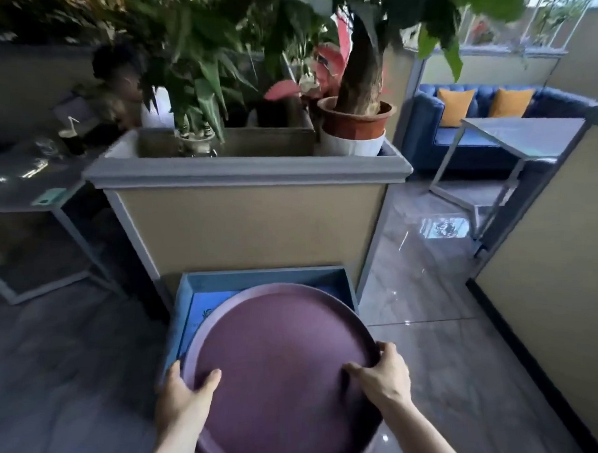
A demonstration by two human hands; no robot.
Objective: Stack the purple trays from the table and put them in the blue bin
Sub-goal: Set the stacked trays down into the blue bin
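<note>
A round purple tray (278, 355) fills the lower middle of the head view, held level above the blue bin (258, 278). My left hand (183, 396) grips its near left rim, thumb on top. My right hand (384, 372) grips the near right rim, thumb on the tray's surface. The bin stands on the floor against a planter box; the tray covers most of its opening, leaving only the far wall and part of the blue floor in sight. Whether more trays lie stacked under this one is hidden.
A tall beige planter box (250, 228) with potted plants (355, 119) rises right behind the bin. A dark table (25, 188) with a seated person stands at left. At right are a beige partition (556, 268), a grey table (511, 134) and a blue sofa (483, 108).
</note>
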